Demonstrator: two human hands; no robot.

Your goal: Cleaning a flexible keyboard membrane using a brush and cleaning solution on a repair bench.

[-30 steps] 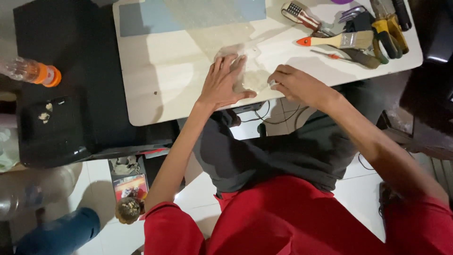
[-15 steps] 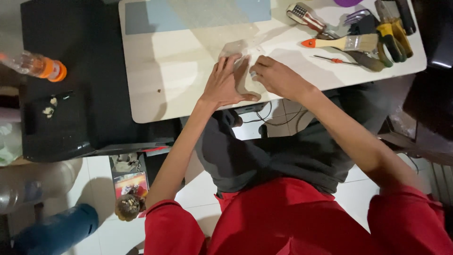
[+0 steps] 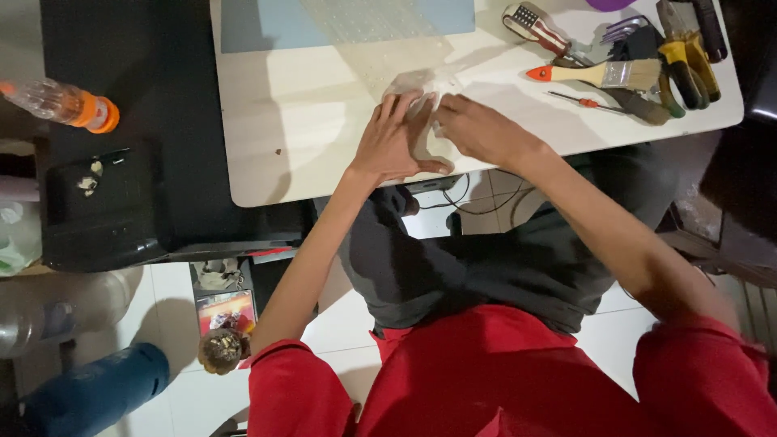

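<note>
both hands meet at the near edge of the pale surface (image 3: 275, 121), the left hand (image 3: 396, 142) spread flat to pin a clear plastic sheet (image 3: 405, 73) while the right hand (image 3: 477, 129) pinches its crumpled corner, tools (image 3: 639, 57) lying well apart.

My pale table (image 3: 291, 129) carries a blue mat (image 3: 267, 20) at its twelve o'clock edge, with a clear plastic sheet (image 3: 388, 48) lying partly over it. At two o'clock sit a paintbrush (image 3: 607, 74), a small screwdriver (image 3: 579, 100) and yellow-handled pliers (image 3: 684, 69). My left hand (image 3: 392, 142) and right hand (image 3: 477, 129) press flat at six o'clock.
</note>
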